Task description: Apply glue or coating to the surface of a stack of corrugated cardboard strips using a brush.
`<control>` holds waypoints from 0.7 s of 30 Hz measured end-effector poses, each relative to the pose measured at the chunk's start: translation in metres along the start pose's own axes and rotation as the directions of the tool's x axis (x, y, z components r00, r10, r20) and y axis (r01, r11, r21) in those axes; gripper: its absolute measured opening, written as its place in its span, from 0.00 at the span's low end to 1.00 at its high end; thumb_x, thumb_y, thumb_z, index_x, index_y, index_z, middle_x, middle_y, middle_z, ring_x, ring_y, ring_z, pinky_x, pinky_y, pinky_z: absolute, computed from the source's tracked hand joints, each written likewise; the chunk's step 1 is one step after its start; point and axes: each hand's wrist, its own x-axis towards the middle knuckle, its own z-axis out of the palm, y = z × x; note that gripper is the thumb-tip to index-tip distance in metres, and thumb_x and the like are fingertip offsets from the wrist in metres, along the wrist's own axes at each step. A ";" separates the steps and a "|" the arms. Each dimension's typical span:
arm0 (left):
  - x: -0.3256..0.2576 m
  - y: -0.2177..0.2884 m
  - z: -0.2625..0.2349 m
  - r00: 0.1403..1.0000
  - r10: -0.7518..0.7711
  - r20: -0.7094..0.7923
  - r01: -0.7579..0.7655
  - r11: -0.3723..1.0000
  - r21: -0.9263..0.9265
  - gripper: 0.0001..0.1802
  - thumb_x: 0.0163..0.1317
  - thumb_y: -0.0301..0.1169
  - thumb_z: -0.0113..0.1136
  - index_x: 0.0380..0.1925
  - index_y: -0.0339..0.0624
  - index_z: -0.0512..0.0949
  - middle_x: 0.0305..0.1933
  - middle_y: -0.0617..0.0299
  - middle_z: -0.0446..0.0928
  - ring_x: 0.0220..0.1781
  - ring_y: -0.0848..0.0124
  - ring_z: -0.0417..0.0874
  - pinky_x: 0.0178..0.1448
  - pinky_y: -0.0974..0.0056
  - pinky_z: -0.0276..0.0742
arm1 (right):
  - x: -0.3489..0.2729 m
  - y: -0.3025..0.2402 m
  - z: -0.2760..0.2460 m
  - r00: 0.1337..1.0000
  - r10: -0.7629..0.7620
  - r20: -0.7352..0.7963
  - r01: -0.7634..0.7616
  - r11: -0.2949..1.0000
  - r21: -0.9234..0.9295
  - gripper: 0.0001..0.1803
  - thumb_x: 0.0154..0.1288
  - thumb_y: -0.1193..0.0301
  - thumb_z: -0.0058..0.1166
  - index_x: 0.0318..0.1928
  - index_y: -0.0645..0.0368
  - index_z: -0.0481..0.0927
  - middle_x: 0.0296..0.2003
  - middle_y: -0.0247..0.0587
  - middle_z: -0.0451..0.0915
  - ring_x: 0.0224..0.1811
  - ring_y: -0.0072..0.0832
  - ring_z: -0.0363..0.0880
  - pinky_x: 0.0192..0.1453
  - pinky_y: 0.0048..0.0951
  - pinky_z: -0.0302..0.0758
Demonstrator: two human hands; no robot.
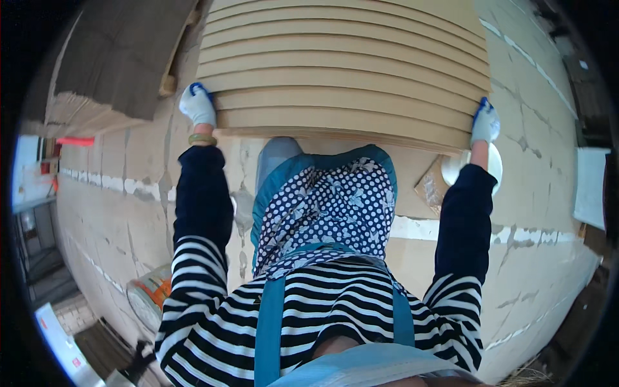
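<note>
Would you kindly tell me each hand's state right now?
White-gloved left hand: closed on the left edge of layered tan cardboard.
White-gloved right hand: closed on its right edge.

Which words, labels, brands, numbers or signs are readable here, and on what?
None can be read.
Tub with orange print, left: too blurred to read.
White panel with a small red mark, lower left: too small to read.
Stacked brown sheets: no lettering visible.
Polka-dot apron: dots and bow shapes, no lettering visible.
</note>
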 end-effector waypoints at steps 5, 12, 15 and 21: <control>0.052 -0.012 -0.034 0.887 -0.070 0.456 0.036 0.996 0.082 0.16 0.56 0.38 0.56 0.23 0.34 0.79 0.15 0.66 0.71 0.15 0.78 0.67 0.19 0.69 0.59 | 0.017 0.004 -0.007 0.992 0.062 0.112 -0.062 0.998 -0.005 0.26 0.63 0.48 0.38 0.38 0.58 0.80 0.35 0.53 0.79 0.41 0.46 0.77 0.42 0.44 0.71; 0.042 0.012 0.023 0.881 -0.129 0.454 0.163 0.986 -0.036 0.27 0.58 0.50 0.52 0.22 0.33 0.77 0.15 0.59 0.71 0.18 0.71 0.70 0.24 0.63 0.64 | 0.033 0.005 0.020 0.988 0.009 -0.155 -0.009 1.000 0.004 0.26 0.65 0.51 0.34 0.36 0.60 0.79 0.35 0.52 0.79 0.40 0.47 0.77 0.44 0.44 0.71; 0.033 0.014 0.013 0.955 -0.028 0.296 0.000 0.995 0.095 0.30 0.59 0.54 0.50 0.21 0.33 0.77 0.16 0.56 0.71 0.20 0.68 0.71 0.27 0.60 0.65 | 0.024 -0.015 0.014 0.987 -0.030 -0.155 0.027 0.999 -0.023 0.25 0.65 0.53 0.33 0.38 0.60 0.78 0.36 0.52 0.79 0.41 0.46 0.77 0.47 0.43 0.70; 0.060 -0.001 -0.003 0.799 -0.269 0.539 0.253 0.962 0.106 0.29 0.62 0.53 0.45 0.32 0.34 0.79 0.27 0.57 0.77 0.30 0.64 0.76 0.38 0.58 0.69 | 0.012 -0.011 0.010 0.992 0.065 -0.111 -0.052 0.992 0.115 0.30 0.65 0.48 0.32 0.41 0.63 0.78 0.40 0.56 0.78 0.45 0.50 0.74 0.48 0.42 0.70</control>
